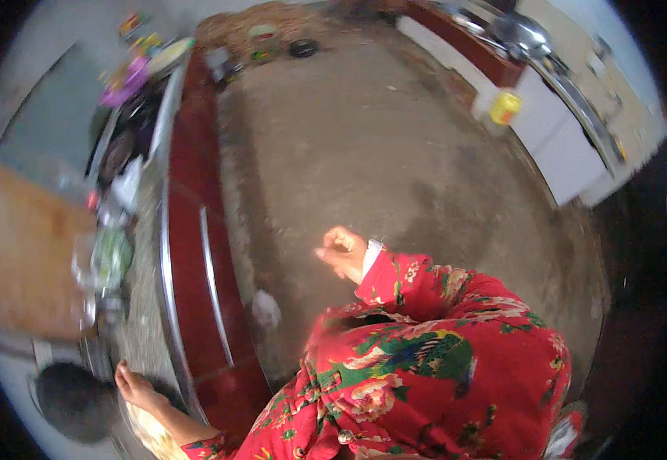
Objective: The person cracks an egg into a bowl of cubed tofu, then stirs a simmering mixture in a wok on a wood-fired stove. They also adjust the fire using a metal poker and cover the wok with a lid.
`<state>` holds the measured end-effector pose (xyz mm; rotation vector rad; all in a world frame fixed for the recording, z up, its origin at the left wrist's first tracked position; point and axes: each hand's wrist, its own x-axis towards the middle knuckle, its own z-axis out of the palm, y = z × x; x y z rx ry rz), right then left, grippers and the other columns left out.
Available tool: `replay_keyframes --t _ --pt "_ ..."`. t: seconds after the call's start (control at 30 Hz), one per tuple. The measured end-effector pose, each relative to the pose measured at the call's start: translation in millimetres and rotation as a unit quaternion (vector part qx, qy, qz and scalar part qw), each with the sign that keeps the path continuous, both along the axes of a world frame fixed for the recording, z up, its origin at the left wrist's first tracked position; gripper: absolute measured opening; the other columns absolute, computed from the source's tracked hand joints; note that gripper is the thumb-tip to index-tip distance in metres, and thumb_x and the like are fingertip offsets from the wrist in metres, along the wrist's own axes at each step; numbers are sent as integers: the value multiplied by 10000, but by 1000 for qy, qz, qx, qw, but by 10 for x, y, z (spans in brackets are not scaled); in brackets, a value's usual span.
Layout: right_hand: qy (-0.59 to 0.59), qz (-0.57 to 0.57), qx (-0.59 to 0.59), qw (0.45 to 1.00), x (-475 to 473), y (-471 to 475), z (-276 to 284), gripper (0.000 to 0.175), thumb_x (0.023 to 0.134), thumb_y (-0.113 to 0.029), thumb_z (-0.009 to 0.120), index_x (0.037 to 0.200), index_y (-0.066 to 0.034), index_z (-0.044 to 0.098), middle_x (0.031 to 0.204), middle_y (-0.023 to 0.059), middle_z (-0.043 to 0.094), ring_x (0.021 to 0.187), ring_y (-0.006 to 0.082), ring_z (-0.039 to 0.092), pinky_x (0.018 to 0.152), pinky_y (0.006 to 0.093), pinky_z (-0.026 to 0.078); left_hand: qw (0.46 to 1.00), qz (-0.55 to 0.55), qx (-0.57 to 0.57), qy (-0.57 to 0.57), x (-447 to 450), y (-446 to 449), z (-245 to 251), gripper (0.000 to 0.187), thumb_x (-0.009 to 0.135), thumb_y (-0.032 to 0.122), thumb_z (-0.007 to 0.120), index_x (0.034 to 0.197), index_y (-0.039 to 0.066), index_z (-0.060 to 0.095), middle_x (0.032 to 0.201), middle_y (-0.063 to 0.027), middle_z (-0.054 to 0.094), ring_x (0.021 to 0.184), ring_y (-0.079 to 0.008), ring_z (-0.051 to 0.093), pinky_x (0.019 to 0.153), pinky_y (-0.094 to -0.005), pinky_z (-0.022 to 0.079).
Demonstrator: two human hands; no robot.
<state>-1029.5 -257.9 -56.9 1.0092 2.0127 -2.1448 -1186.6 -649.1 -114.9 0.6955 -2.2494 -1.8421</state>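
Observation:
My left hand [138,392] is low at the left, over the edge of the worktop [146,322]. Its fingers point towards a dark round pan [74,402]; blur hides whether they touch it. Under the wrist lies a pale yellowish item [152,431] that I cannot make out. My right hand [346,252] hangs in front of my body above the bare floor, its fingers loosely curled, a gap by the thumb and nothing visible in it. Both arms wear red flowered sleeves, with a white cuff at the right wrist.
A red cabinet front [195,172] with a long metal handle runs along my left. On its worktop are a green bagged item [112,259] and a purple basket [126,83]. A white bag [265,309] lies on the floor [339,144]. At the right stands a yellow container [504,108] by another counter.

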Motion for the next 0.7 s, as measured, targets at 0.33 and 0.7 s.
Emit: replay_keyframes --t 0.33,0.7 --pt "91 -55 3 994 261 200 -132 138 768 -87 454 893 -29 465 671 16 483 587 95 473 539 233 405 783 -601 54 154 -173 2661 195 317 627 -95 396 904 13 507 845 -69 495 753 -137 472 685 -244 381" --pt "142 32 350 925 154 279 -226 144 664 -42 495 793 -1 546 727 76 549 712 163 518 629 270 414 406 -867 150 247 496 3815 372 256 765 223 427 923 36 503 896 -129 523 811 -279 504 675 -338 412"
